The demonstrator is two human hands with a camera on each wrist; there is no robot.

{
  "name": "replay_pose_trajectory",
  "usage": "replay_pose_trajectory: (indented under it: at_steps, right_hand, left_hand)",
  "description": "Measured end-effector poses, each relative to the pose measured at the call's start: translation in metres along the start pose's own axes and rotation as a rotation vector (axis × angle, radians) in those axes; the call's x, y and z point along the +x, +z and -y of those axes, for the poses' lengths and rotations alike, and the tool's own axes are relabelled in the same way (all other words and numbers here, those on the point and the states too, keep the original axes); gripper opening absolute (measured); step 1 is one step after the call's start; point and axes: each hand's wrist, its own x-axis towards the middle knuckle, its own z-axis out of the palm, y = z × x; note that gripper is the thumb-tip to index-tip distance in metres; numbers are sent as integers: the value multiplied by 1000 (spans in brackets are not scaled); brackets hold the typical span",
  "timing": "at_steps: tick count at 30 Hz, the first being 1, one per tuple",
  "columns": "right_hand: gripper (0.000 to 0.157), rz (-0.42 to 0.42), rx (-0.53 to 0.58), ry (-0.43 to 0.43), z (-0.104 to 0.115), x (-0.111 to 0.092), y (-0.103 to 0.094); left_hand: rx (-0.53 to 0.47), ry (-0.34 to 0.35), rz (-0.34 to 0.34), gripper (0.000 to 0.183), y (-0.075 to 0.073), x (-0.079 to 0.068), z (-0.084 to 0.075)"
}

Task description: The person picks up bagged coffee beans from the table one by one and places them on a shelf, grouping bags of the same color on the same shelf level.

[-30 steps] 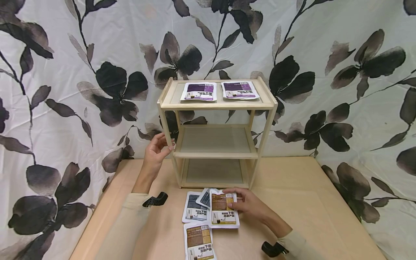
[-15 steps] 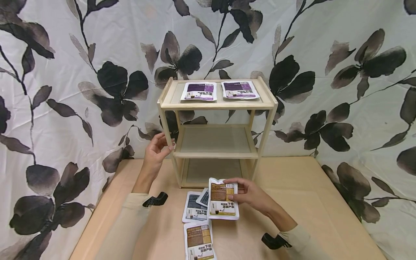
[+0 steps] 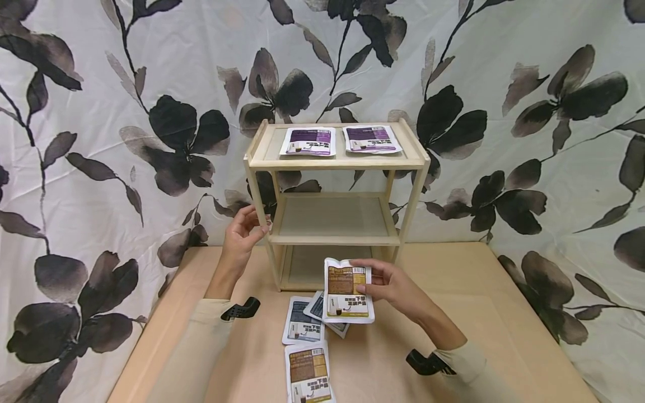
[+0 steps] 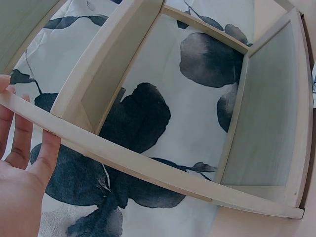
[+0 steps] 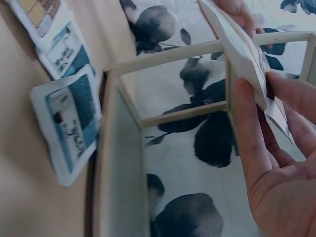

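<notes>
My right hand (image 3: 398, 288) pinches a white pouch with a brown and yellow label (image 3: 349, 294) by its right edge, thumb in front. The pouch is raised in front of the bottom shelf; the right wrist view shows it edge-on. With thumb and fingers, my left hand (image 3: 241, 240) holds the front left post (image 4: 123, 160) of a small wooden three-tier shelf rack (image 3: 335, 240). Two blue-labelled pouches (image 3: 304, 322) lie overlapping on the table below, one partly hidden behind the held pouch. Nearer me lies another brown-labelled pouch (image 3: 308, 372).
Two purple-labelled pouches (image 3: 309, 141) lie side by side on the rack's top tier. The middle tier (image 3: 335, 218) is framed by posts at its corners. A floral cloth (image 3: 504, 168) hangs behind the table (image 3: 453, 291).
My right hand has lifted the brown-labelled pouch off the pile and moved it up toward the rack, uncovering more of the blue-labelled pouch beneath. My left hand stays on the post.
</notes>
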Motion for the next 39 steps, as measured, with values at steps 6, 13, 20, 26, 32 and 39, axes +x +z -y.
replay_pose_trajectory:
  at_steps: [6, 13, 20, 26, 32, 39]
  right_hand:
    - [59, -51, 8, -8, 16, 6, -3]
    - [58, -121, -15, -38, 31, 14, -8]
    - [59, -172, -5, -74, 45, 25, -11]
    - [58, -190, -1, -98, 54, 34, -15]
    - [59, -227, -25, -99, 57, 43, -19]
    - [59, -292, -51, -101, 60, 53, -22]
  left_hand:
    - [7, 0, -4, 44, 0, 0, 0]
    - [-10, 0, -2, 46, -1, 0, 2]
    - [-6, 3, 4, 48, -1, 0, 1]
    - [-6, 10, 7, 45, -1, 0, 0]
    - [0, 10, 4, 47, -1, -1, 1]
    - [4, 3, -1, 44, 0, -1, 1]
